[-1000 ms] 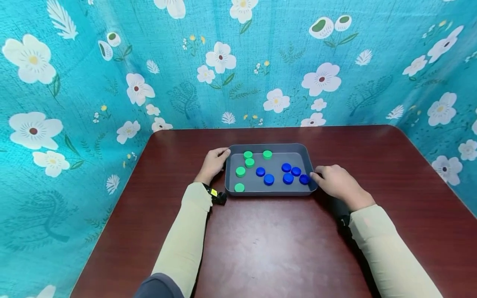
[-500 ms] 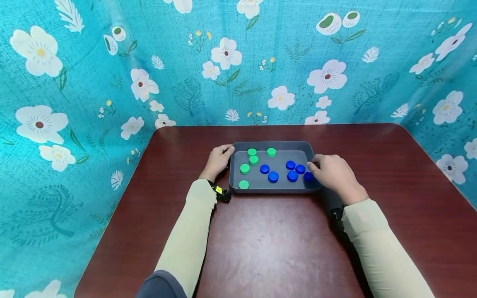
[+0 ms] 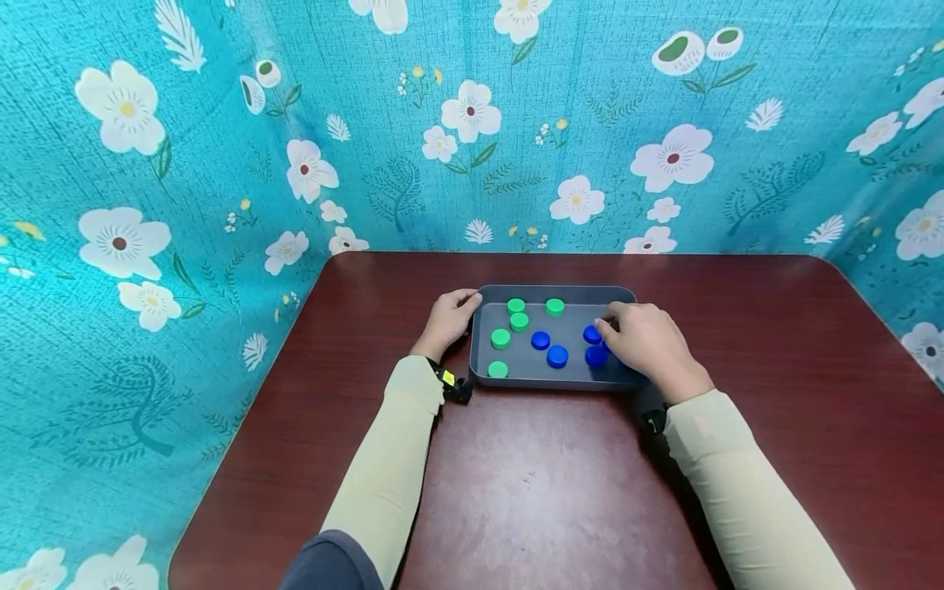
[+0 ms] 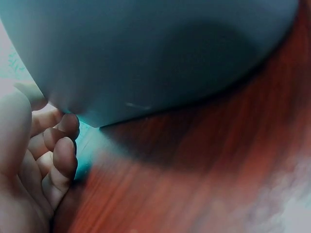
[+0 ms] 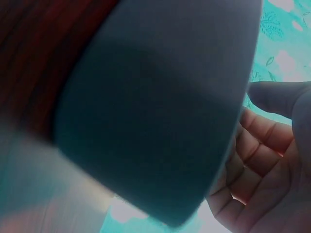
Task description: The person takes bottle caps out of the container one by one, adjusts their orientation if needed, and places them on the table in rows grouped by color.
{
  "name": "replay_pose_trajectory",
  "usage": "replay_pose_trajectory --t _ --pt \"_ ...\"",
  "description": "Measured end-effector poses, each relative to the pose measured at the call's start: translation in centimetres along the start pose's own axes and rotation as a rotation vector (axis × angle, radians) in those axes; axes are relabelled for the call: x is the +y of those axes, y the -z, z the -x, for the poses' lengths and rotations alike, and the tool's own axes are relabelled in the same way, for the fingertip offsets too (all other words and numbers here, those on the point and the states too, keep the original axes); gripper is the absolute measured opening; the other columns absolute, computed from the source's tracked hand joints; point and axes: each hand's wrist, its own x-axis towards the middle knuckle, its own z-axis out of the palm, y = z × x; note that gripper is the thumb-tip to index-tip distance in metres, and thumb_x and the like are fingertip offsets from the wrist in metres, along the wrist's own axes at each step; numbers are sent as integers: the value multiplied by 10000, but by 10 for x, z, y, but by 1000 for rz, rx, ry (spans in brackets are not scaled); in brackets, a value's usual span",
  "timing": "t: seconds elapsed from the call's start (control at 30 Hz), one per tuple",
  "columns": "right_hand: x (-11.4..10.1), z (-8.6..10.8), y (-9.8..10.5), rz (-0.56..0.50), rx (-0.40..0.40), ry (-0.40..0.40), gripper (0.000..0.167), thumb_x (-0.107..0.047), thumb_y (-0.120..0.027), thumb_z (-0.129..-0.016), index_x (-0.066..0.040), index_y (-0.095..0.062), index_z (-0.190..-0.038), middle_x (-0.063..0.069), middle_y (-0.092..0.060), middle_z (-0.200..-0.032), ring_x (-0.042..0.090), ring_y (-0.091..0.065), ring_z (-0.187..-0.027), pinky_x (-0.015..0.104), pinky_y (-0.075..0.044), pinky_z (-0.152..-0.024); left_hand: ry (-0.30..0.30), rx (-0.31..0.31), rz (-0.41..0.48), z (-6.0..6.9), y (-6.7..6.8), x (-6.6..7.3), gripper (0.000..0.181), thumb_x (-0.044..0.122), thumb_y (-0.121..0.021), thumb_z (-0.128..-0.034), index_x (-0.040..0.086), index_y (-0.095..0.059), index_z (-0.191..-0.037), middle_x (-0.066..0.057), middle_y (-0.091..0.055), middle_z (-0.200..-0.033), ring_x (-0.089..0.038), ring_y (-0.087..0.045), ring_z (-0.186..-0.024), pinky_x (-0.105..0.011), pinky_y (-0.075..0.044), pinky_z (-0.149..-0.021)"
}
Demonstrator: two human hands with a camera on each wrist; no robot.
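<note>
A dark grey tray [image 3: 531,382] lies near the far side of the table and holds several round caps, green ones such as the green cap [image 3: 500,338] on the left and blue ones such as the blue cap [image 3: 556,356] towards the right. My left hand [image 3: 447,321] grips the tray's left rim, with the thumb at the top. Over the right end of the tray, my right hand [image 3: 649,344] reaches in above the blue caps, covering some. In the right wrist view, the tray wall hides my fingertips, while the thumb [image 5: 274,97] stands apart from the fingers.
The reddish-brown wooden table [image 3: 509,508] extends around the tray on every side. Behind it and to the left hangs a turquoise flowered cloth [image 3: 413,197]. A black camera strap [image 3: 453,385] sits on my left wrist.
My right hand has moved left from the tray's right edge to over the blue caps. The left hand stays at the left rim. The head view has shifted slightly.
</note>
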Motion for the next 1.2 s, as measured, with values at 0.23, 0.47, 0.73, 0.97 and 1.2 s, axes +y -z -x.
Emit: replay_pose_trajectory --t 0.23,0.47,0.73,0.97,1.2 --pt "-11 -12 -8 -18 -8 62 267 -264 -617 -956 -34 -689 -1071 93 -674 -875 220 -599 -694 458 -523 -655 -26 16 10 1 -3 -1 435 455 -533 -993 187 -618 -1325 -5 -605 -1227 -180 -606 -883 -345 -536 -639" --pt "-28 -18 -15 -3 -35 68 296 -286 -633 -946 -51 -665 -1123 84 -672 -895 210 -597 -686 457 -521 -649 -13 -12 18 4 -4 -2 440 467 -522 -994 198 -611 -1331 7 -605 -1215 -186 -595 -855 -344 -528 -633" --pt "-45 -26 -21 6 -62 125 350 -310 -633 -947 -52 -658 -1184 83 -686 -942 203 -627 -720 425 -532 -657 -8 -3 45 3 -1 0 430 473 -540 -984 211 -624 -1314 9 -628 -1152 -195 -595 -838 -354 -524 -641" --pt "-54 -31 -25 11 -107 135 401 -320 -645 -944 -46 -647 -1236 106 -696 -985 224 -656 -767 420 -545 -664 -21 3 39 2 0 -1 411 468 -540 -986 211 -631 -1294 -1 -644 -1060 -219 -580 -685 -341 -514 -608" --pt "-60 -36 -33 19 -188 153 459 -316 -635 -951 -28 -607 -1308 165 -655 -1161 334 -622 -1043 542 -479 -895 -43 3 43 3 1 -2 409 467 -540 -986 203 -633 -1284 -2 -649 -1033 -247 -580 -636 -348 -519 -598"
